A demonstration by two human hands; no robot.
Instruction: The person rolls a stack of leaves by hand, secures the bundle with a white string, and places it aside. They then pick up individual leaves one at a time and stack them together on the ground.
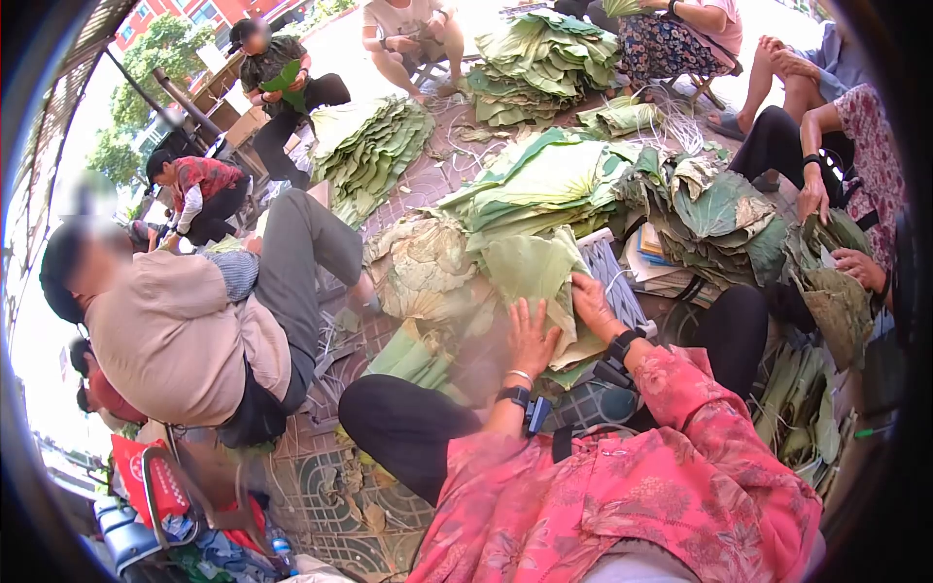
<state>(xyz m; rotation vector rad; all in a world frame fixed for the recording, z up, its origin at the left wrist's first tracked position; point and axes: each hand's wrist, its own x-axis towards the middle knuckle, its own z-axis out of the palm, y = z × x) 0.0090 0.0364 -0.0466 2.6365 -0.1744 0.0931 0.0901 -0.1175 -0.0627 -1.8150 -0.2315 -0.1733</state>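
Note:
A pale green lotus leaf (530, 264), folded over, stands in front of me between my knees. My left hand (531, 342) lies against its lower part with the fingers stretched out and a little apart. At the leaf's right edge, my right hand (595, 307) has its fingers bent around the margin, partly hidden by the leaf. Just behind it is a broad stack of green lotus leaves (544, 185). To the left sits a dry, brownish lotus leaf (418, 262), and folded green leaves (413, 361) lie below that.
A grey slatted frame (617, 277) stands right of my right hand. Further leaf piles (374, 146) (544, 63) rise on the paving, with withered leaves (724, 219) at right. A seated person (194, 321) is close on my left; another person's hand (855, 267) holds leaves at right.

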